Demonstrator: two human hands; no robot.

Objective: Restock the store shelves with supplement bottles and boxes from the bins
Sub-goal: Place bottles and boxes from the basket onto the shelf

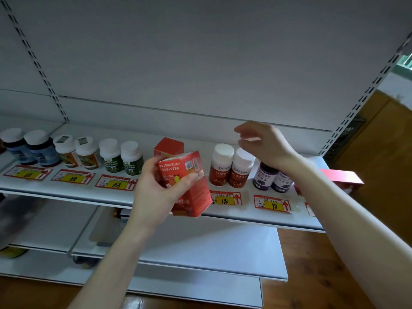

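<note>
My left hand (156,188) grips a red supplement box (189,181), tilted and held in front of the white shelf (66,190). Behind it a second red box (168,147) stands on the shelf. My right hand (260,141) hovers with loose, spread fingers above two white-capped bottles with red labels (229,168); it holds nothing. Two purple-labelled bottles (272,178) stand to their right, partly behind my right forearm.
Left on the shelf stand pairs of blue-labelled bottles (29,148), orange-and-green-labelled bottles (75,152) and dark green bottles (121,158). Price tags (116,182) line the front edge. A flat red box (343,178) lies at the far right. Lower shelves (200,248) jut out below.
</note>
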